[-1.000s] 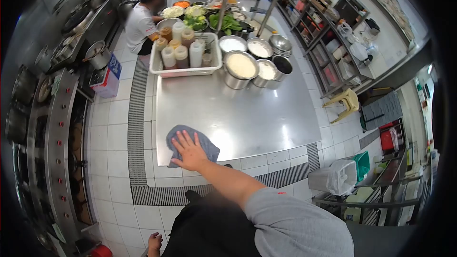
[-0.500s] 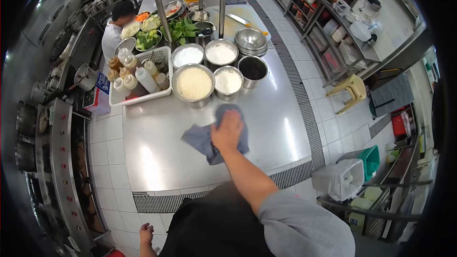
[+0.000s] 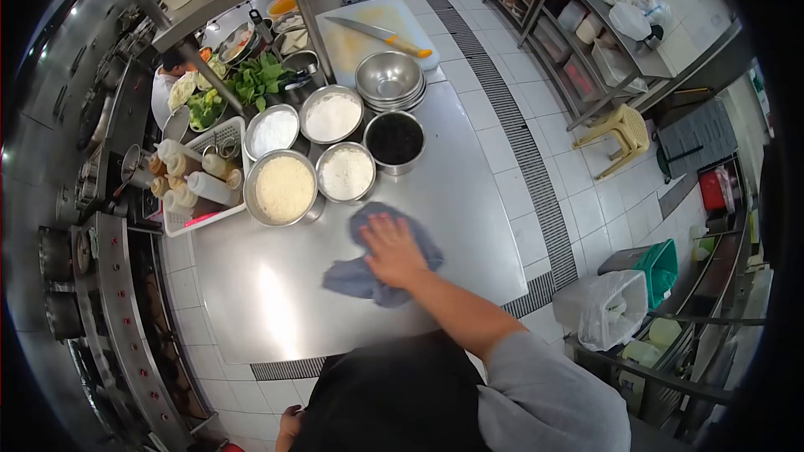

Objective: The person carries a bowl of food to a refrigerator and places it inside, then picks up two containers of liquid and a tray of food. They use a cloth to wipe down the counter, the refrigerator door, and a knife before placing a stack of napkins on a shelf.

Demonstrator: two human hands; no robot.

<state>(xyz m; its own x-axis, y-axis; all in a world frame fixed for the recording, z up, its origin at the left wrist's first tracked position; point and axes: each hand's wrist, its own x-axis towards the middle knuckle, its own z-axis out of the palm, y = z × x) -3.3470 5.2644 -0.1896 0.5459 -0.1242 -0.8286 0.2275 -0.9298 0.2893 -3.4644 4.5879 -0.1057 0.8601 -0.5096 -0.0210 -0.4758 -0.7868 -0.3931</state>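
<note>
My right hand (image 3: 392, 251) lies flat on a blue-grey cloth (image 3: 352, 279), fingers slightly spread, pressing it to the steel table (image 3: 251, 285). The cloth is bunched and folded beneath the palm. Just beyond it stand steel containers: one of pale yellow crumbs (image 3: 285, 188), one of white powder (image 3: 345, 172) and one of dark contents (image 3: 394, 139). Low at the left of my black apron hangs my left hand (image 3: 291, 423), away from the table. It is partly cut off by the apron, with its visible fingers loosely bent and nothing seen in them.
A white basket (image 3: 203, 219) of squeeze bottles sits at the table's left edge. Stacked steel bowls (image 3: 389, 79) and a knife (image 3: 377, 33) on a cutting board (image 3: 335, 54) are farther back. A shelf (image 3: 226, 0) overhangs. Another person (image 3: 163, 92) stands behind it at left.
The view has turned, shifting the table's contents left and down. My right hand has slid the cloth rightward across the table. My left hand shows closer to the apron.
</note>
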